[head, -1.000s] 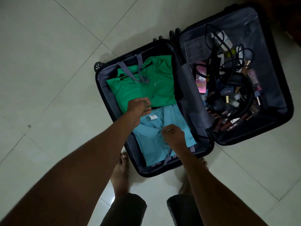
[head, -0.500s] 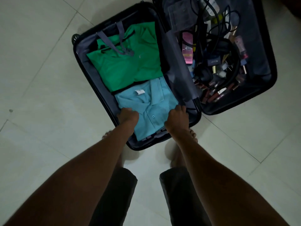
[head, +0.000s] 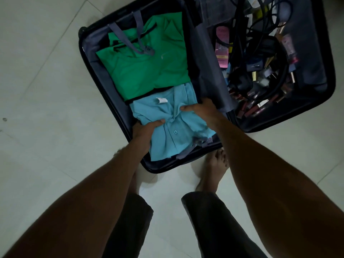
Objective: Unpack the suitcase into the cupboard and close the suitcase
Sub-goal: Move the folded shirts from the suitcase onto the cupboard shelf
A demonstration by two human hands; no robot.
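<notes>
A black suitcase (head: pixel 87 58) lies open flat on the floor. Its left half holds a folded green polo shirt (head: pixel 147 71) under loose grey straps (head: pixel 138 41) and, nearer me, a folded light blue polo shirt (head: pixel 173 135). My left hand (head: pixel 144 134) grips the blue shirt's left edge, thumb on top. My right hand (head: pixel 202 110) grips its right side, thumb across the collar. The blue fabric bunches between my hands. The cupboard is out of view.
The right half of the suitcase (head: pixel 314 71) is full of black cables (head: pixel 260 34), a pink box (head: pixel 222 47), lipsticks and other small cosmetics (head: pixel 253 108). My bare feet (head: pixel 214 170) stand on pale floor tiles (head: pixel 46 127) just in front of the case.
My hands slid from the blue shirt's near corners to its sides and closed on it; the fabric now bunches between them. The camera has leaned in closer.
</notes>
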